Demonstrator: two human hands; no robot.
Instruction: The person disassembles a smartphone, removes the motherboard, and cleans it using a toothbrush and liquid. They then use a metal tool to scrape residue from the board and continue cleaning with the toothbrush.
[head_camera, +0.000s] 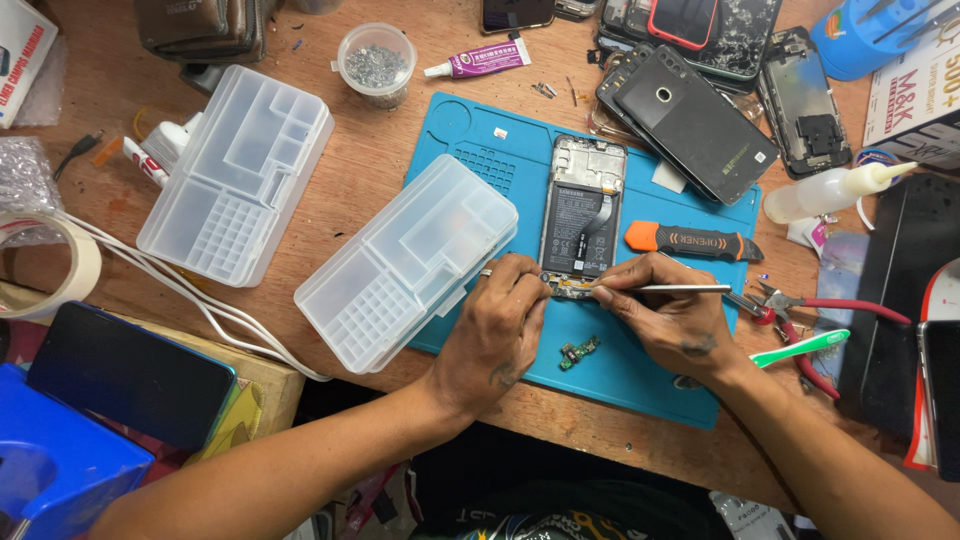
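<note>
Head view shows the left hand (497, 325) pressing the open phone (582, 215) on the mat (640, 385), right hand (672, 318) at 3 o'clock pinching tweezers (680, 289); go slow, keep steady.

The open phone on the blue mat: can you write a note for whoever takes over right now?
Left hand: fingers pressed on the bottom edge of the opened phone, steadying it.
Right hand: holds thin metal tweezers, tip at the phone's lower end.
Phone lies back-off on the blue mat, battery showing. A small green circuit board lies loose on the mat below it.
Orange-handled pry tool is right of the phone, clear parts box left.
Done: back cover off. Left: work at the bottom end unfinished.
</note>
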